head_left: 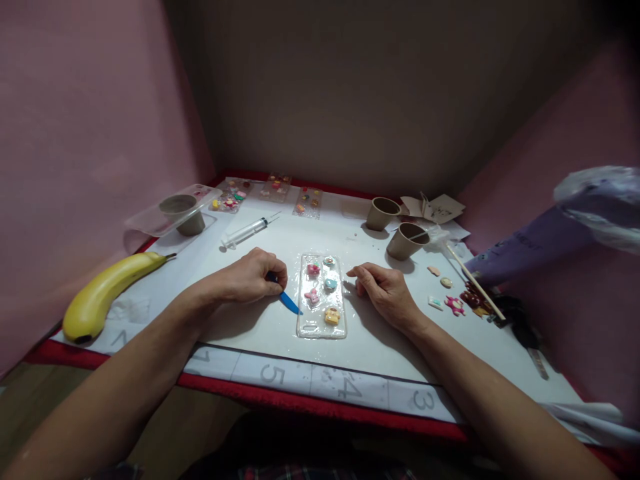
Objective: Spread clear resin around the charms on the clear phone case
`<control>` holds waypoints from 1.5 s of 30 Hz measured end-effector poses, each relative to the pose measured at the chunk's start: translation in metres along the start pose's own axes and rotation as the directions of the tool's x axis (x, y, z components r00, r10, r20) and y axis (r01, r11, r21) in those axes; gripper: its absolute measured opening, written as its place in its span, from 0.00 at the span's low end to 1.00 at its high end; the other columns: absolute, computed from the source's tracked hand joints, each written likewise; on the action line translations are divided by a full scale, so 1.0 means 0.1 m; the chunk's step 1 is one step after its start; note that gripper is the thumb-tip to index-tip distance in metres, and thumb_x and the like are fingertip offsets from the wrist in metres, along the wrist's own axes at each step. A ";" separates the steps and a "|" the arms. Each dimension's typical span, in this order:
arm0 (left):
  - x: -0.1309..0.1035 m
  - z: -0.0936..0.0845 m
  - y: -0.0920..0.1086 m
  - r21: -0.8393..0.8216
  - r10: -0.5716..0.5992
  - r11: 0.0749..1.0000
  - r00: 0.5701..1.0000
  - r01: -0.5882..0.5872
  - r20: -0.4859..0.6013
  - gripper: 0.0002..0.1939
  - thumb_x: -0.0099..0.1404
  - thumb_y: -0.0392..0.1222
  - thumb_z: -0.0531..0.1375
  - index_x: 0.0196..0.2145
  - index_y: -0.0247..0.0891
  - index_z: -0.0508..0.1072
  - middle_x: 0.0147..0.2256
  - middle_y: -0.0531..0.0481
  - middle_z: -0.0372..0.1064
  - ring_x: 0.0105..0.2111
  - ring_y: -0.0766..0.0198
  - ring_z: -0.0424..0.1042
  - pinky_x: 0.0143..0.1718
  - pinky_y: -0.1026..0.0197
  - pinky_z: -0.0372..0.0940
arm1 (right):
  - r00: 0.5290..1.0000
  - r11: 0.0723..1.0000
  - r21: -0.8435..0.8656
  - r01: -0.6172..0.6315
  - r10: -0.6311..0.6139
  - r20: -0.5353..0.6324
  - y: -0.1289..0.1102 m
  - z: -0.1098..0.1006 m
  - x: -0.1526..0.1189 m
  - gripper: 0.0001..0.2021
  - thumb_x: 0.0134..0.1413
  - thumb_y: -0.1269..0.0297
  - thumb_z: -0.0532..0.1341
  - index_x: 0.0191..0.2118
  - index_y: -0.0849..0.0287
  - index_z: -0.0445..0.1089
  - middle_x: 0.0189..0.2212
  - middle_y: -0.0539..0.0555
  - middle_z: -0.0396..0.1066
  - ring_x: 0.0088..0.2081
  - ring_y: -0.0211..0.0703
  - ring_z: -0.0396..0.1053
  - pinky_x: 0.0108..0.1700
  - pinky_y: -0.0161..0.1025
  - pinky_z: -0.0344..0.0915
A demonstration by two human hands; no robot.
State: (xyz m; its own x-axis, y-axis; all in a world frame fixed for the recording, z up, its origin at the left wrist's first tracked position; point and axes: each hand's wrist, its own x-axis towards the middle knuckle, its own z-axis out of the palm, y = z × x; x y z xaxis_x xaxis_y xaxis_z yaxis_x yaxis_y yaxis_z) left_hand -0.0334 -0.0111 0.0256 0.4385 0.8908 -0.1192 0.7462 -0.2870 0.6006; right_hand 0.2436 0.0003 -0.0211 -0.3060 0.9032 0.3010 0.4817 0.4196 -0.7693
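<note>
My left hand (260,273) is closed around the dark handle of a small blue plastic knife (289,303). Its pointed blade slants down to the left edge of a clear phone case (323,328), apparently touching it. The case lies flat with a glossy clear coating and several small charms, among them a pink figure (312,296), a yellow one (332,316) and a light blue one (331,285). Just right of the case rests my right hand (377,287). Its index finger points toward the case, the other fingers are loosely bent, and nothing shows in it.
A banana (107,297), a plastic tray (173,212) and a syringe (245,233) lie left. More decorated cases (307,202) line the back. Two brown cups (407,242), loose charms (455,306), a wooden stick (475,281) and a purple bag (530,240) are right.
</note>
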 end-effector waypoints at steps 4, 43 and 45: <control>-0.02 -0.06 -0.03 -0.059 -0.007 0.998 0.992 0.014 0.129 0.07 0.48 0.38 0.56 0.25 0.36 0.73 0.26 0.50 0.69 0.29 0.63 0.65 0.30 0.63 0.58 | 1.000 1.000 0.009 -0.011 0.011 0.000 -0.01 0.00 0.00 0.17 0.64 0.56 0.54 0.29 0.59 0.73 0.18 0.48 0.66 0.22 0.35 0.63 0.30 0.35 0.60; 0.08 0.09 -0.01 -0.529 -0.257 0.847 0.914 0.056 -0.314 0.11 0.51 0.47 0.61 0.29 0.36 0.71 0.25 0.53 0.64 0.23 0.68 0.59 0.24 0.64 0.54 | 1.000 0.999 -0.034 -0.003 0.003 0.000 0.01 0.00 0.00 0.18 0.64 0.57 0.52 0.30 0.60 0.73 0.19 0.48 0.66 0.23 0.36 0.62 0.29 0.36 0.57; 0.10 0.11 -0.03 -0.513 -0.240 0.858 0.902 0.024 -0.359 0.10 0.51 0.46 0.61 0.29 0.37 0.72 0.26 0.53 0.65 0.24 0.68 0.60 0.25 0.63 0.55 | 1.000 0.999 -0.038 -0.003 0.003 0.002 0.01 0.00 0.00 0.17 0.64 0.57 0.52 0.31 0.60 0.73 0.19 0.48 0.65 0.22 0.36 0.61 0.29 0.36 0.57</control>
State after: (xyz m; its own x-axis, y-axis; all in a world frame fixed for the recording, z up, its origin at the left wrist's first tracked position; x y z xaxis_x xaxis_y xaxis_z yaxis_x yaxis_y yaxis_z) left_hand -0.0256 -0.0049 0.0139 0.0369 0.9988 0.0321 0.3944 -0.0441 0.9179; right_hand 0.2442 0.0010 -0.0219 -0.3058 0.9044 0.2977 0.5133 0.4199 -0.7484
